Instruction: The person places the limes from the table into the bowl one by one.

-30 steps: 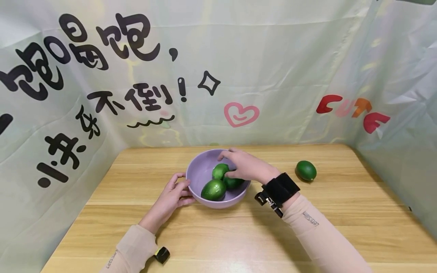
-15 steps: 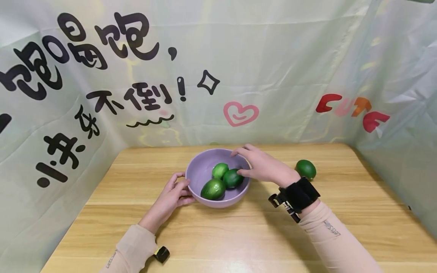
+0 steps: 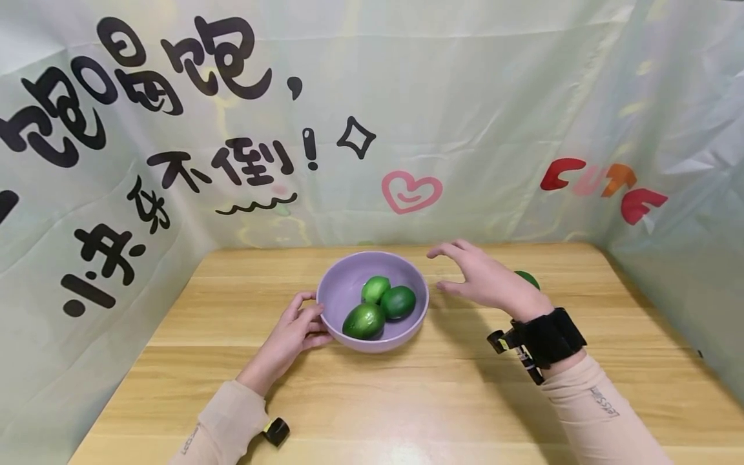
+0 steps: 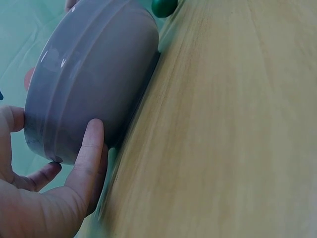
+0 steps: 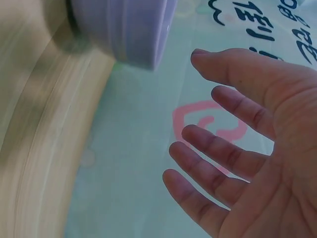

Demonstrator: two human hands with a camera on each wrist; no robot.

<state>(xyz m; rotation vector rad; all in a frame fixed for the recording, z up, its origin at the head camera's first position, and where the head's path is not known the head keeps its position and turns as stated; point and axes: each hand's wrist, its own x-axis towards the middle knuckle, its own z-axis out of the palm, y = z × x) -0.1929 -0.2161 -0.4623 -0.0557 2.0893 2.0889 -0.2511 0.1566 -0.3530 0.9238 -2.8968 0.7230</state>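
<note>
A purple bowl (image 3: 340, 290) stands on the wooden table, holding a small bright green lime (image 3: 375, 289), a darker green lime-like fruit (image 3: 398, 303) and a glossy avocado-like fruit (image 3: 363, 321). My left hand (image 3: 290, 336) holds the bowl's left side, thumb at the rim and fingers against the outer wall (image 4: 99, 74). To the right of the bowl, my right hand (image 3: 491, 281) hovers with spread, slightly bent fingers and nothing in it. Its palm shows bare in the right wrist view. Behind that hand another dark green fruit (image 3: 527, 279) lies mostly hidden.
The wooden table (image 3: 372, 400) reaches back to a pale fabric backdrop (image 3: 494, 116) printed with lettering and a pink heart. Fabric walls also rise at left and right. A black strap (image 3: 549, 339) with a small device sits on my right wrist.
My right hand has moved from over the fruits in the bowl out to the right, past the rim, and now covers most of the fruit on the table. The left hand stays put.
</note>
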